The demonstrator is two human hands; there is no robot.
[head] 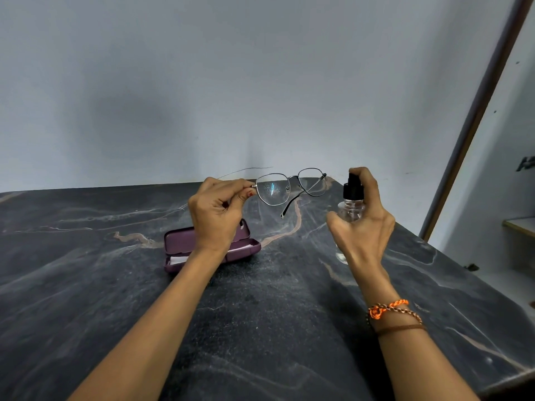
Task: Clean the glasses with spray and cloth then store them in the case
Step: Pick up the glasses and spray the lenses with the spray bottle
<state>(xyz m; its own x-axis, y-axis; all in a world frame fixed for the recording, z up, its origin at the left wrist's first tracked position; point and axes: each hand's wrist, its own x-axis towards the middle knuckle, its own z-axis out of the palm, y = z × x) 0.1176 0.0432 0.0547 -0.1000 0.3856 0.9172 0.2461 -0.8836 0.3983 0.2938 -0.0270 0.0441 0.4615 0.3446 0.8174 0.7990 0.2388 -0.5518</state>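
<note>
My left hand pinches the thin metal-framed glasses at their left hinge and holds them in the air above the table. Fine droplets glint on the left lens. My right hand grips a clear spray bottle with a black pump top, forefinger on the pump, nozzle facing the glasses. A purple glasses case lies open on the table under my left wrist, with something white inside, partly hidden by the arm.
The dark marble table has its back edge against a pale wall. Its right edge runs diagonally past my right arm. Beyond it is a brown door frame and a white shelf.
</note>
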